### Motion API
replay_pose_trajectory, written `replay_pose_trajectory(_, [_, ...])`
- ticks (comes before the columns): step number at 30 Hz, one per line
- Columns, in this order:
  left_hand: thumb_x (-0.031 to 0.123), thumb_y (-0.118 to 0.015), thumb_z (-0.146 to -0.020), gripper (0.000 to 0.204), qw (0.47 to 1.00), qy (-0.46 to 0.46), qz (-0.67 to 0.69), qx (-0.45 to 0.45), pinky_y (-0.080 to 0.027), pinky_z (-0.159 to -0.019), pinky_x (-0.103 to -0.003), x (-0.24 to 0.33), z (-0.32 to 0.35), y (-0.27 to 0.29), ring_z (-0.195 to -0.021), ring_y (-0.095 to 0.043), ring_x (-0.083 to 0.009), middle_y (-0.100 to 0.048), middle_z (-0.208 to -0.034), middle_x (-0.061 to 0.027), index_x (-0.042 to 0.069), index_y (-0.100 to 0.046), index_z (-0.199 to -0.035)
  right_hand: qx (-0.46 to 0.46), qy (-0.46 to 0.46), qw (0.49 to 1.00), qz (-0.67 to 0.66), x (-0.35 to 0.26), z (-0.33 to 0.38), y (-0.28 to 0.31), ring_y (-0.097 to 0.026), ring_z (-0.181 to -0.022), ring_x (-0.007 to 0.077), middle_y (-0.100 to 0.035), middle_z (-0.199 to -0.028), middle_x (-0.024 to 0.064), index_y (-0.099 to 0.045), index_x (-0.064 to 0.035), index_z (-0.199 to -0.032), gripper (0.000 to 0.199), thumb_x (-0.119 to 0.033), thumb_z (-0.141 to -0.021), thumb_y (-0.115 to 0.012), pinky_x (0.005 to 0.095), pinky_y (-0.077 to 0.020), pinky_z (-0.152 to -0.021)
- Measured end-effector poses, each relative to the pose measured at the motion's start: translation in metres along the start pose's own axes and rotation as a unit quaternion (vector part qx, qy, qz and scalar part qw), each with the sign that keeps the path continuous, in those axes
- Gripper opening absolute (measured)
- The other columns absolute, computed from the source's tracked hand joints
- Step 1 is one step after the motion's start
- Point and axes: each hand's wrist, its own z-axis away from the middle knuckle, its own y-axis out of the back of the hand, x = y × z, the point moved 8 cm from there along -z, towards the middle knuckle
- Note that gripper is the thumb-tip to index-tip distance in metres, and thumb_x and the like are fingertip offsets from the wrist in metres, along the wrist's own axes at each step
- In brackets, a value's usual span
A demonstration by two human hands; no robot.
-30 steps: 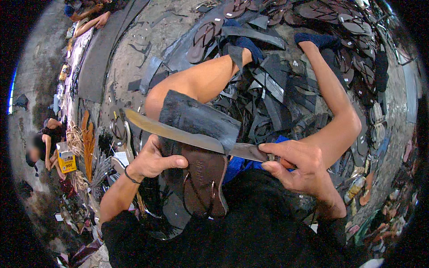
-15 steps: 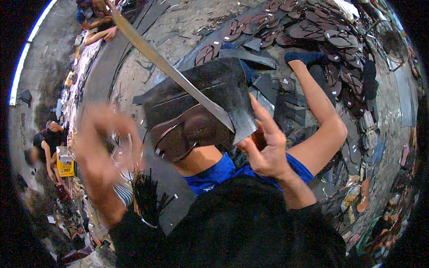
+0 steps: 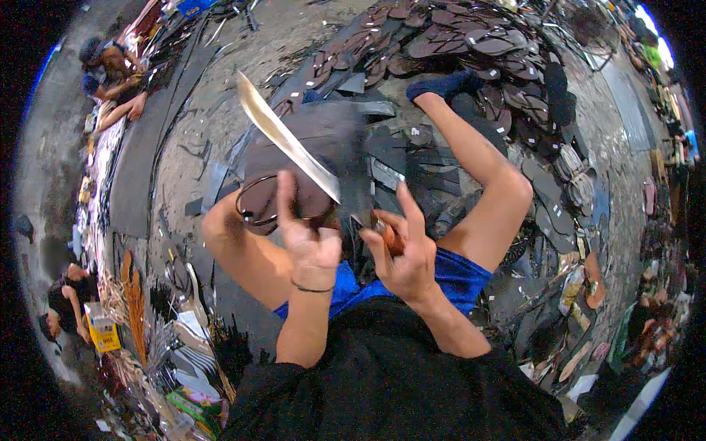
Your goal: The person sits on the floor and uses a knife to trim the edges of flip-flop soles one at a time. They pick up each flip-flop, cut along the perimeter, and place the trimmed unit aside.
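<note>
My right hand (image 3: 409, 257) is closed around the orange-brown wooden handle (image 3: 394, 234) of a knife, its index finger stretched out. The knife's long, curved, bright blade (image 3: 287, 140) slants up to the far left; a blurred grey patch covers the part near the handle. Dark brown flip-flop soles (image 3: 305, 198) lie under the blade over my lap, with a black strap loop (image 3: 257, 184) at their left. My left hand (image 3: 312, 246) is at the near edge of the soles, index finger stretched upward. Its other fingers are partly hidden. A blurred dark sheet (image 3: 323, 125) lies beyond the soles.
Piles of dark flip-flops (image 3: 471, 44) spread at the far right. Dark rubber offcuts (image 3: 412, 158) lie between my legs. A person (image 3: 110, 73) sits at the far left, and another person (image 3: 70, 294) is by a yellow box (image 3: 101, 327). Assorted scraps line the left.
My left hand has moved right, in to the soles, from a blurred position at the left. The knife's blade appears shorter and lower, and my right hand has shifted slightly left. The view has turned.
</note>
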Motion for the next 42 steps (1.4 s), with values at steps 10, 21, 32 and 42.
replay_pose_trajectory(10, [0.018, -0.06, -0.088, 0.03, 0.986, 0.045, -0.154, 0.038, -0.048, -0.091, -0.039, -0.025, 0.059, 0.103, -0.099, -0.061, -0.0246, -0.063, -0.11, -0.0087, 0.006, -0.057, -0.115, -0.121, -0.169, 0.971, -0.117, 0.043, 0.002, -0.035, -0.052, -0.064, 0.0057, -0.061, -0.069, 0.0024, -0.062, 0.0013, -0.084, 0.016, -0.014, -0.087, -0.065, 0.0263, -0.043, -0.055])
replay_pose_trajectory(21, [0.053, -0.062, -0.083, 0.038, 0.986, 0.075, -0.103, 0.111, -0.053, -0.056, -0.027, -0.01, 0.047, 0.083, -0.067, -0.063, -0.0118, -0.064, -0.087, 0.0033, 0.02, -0.061, -0.102, -0.189, -0.163, 0.968, 0.01, 0.03, 0.077, 0.039, -0.064, -0.074, 0.0179, -0.068, -0.091, 0.0094, -0.064, -0.003, -0.105, 0.025, -0.015, -0.083, -0.067, 0.0293, -0.0514, -0.068])
replay_pose_trajectory(32, [0.034, -0.056, -0.093, 0.031, 0.99, -0.008, -0.11, 0.089, -0.054, -0.071, -0.028, -0.004, 0.068, 0.088, -0.085, -0.064, -0.013, -0.064, -0.099, -0.0027, 0.009, -0.057, -0.111, -0.19, 0.015, 0.978, 0.091, -0.002, 0.09, 0.051, -0.064, -0.067, 0.0218, -0.068, -0.089, 0.0124, -0.067, -0.0034, -0.102, 0.028, -0.017, -0.078, -0.072, 0.0298, -0.0522, -0.059])
replay_pose_trajectory(42, [0.034, -0.057, -0.092, 0.028, 0.996, -0.008, -0.076, 0.038, -0.054, -0.075, -0.028, 0.006, 0.054, 0.058, -0.086, -0.064, -0.0123, -0.065, -0.098, -0.0009, 0.012, -0.059, -0.109, -0.213, -0.106, 0.969, 0.064, 0.01, 0.096, 0.056, -0.063, -0.063, 0.0199, -0.068, -0.088, 0.0127, -0.066, -0.0029, -0.103, 0.026, -0.015, -0.08, -0.069, 0.0284, -0.0509, -0.057])
